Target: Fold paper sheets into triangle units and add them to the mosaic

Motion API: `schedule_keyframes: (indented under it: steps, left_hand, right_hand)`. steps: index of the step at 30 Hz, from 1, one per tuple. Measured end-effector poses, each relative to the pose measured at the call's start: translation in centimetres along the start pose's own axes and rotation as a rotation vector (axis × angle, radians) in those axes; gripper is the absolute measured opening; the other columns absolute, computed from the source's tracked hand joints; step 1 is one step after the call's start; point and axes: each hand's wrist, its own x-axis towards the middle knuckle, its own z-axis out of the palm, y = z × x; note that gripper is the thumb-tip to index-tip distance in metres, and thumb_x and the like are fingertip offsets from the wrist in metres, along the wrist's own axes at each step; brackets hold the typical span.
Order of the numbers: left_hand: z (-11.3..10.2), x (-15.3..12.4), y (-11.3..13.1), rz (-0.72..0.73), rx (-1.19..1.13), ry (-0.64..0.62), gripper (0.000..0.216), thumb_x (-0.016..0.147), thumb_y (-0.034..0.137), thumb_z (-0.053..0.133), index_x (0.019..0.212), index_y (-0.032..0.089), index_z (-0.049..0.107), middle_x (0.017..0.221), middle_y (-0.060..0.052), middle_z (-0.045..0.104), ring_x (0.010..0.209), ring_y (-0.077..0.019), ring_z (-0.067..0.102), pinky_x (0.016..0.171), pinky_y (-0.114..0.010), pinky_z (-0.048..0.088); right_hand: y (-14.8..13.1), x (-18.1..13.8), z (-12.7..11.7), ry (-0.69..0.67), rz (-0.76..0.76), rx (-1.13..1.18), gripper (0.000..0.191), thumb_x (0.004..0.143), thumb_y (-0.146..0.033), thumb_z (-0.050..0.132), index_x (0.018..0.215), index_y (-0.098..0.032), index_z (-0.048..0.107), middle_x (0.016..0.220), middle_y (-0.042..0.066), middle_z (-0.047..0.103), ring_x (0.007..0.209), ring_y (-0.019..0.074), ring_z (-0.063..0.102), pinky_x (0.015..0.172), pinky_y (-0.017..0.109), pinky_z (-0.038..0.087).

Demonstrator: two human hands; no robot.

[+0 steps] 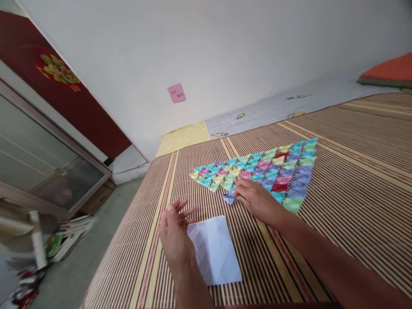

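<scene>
Rows of small folded paper triangles [264, 171] in blue, green, yellow, pink, red and lavender lie on a striped mat. At the near edge of those rows, my right hand [252, 195] pinches a lavender folded paper triangle [228, 197] between thumb and fingers. To the left, my left hand [177, 231] is raised with its fingers apart and nothing in them. Beside its wrist lies a pale, creased sheet of paper [215, 253], flat on the mat; my left hand hides part of its left edge.
The striped bamboo mat [138, 240] covers the bed. Behind it is a white wall with a pink note [177, 93]. A folded orange cloth [386, 71] lies at the far right. Left of the bed are the floor, a glass-panelled door [41, 150] and scattered items [64, 236].
</scene>
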Motion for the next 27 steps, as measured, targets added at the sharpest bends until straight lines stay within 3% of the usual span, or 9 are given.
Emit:
schedule_keyframes:
  steps: [6,11,21,27]
  left_hand:
    - [0.6,0.0,-1.1,-0.081,-0.051,-0.127,0.040,0.083,0.049,0.073,0.103,0.013,0.071,0.102,-0.012,0.076,0.072,-0.0151,0.071,0.055,-0.022,0.048]
    - [0.5,0.0,-0.8,-0.096,-0.075,-0.129,0.038,0.082,0.047,0.073,0.100,0.014,0.072,0.098,-0.010,0.077,0.071,-0.0145,0.071,0.056,-0.022,0.048]
    - [0.7,-0.2,-1.0,-0.105,-0.109,-0.163,0.038,0.085,0.047,0.072,0.102,0.013,0.072,0.097,-0.011,0.077,0.070,-0.0145,0.072,0.054,-0.021,0.049]
    - [0.6,-0.2,-0.9,-0.116,-0.114,-0.156,0.037,0.086,0.046,0.072,0.103,0.013,0.072,0.098,-0.011,0.077,0.071,-0.0144,0.072,0.055,-0.020,0.049]
  right_hand:
    - [0.4,3.5,2.7,-0.067,0.035,-0.104,0.018,0.085,-0.001,0.061,0.081,-0.015,0.072,0.097,0.011,0.065,0.097,0.0247,0.061,0.083,0.033,0.042]
    - [1.1,4.4,4.3,-0.128,0.063,-0.160,0.017,0.086,-0.004,0.063,0.080,-0.014,0.074,0.095,0.011,0.066,0.096,0.0246,0.061,0.081,0.031,0.041]
    - [1.6,5.0,4.7,-0.178,0.069,-0.217,0.019,0.090,-0.008,0.059,0.085,-0.015,0.076,0.098,0.012,0.067,0.100,0.0252,0.061,0.083,0.031,0.040]
    - [1.2,4.9,4.0,-0.180,0.063,-0.236,0.020,0.089,-0.006,0.062,0.101,-0.016,0.075,0.110,0.012,0.066,0.109,0.0252,0.059,0.088,0.031,0.041]
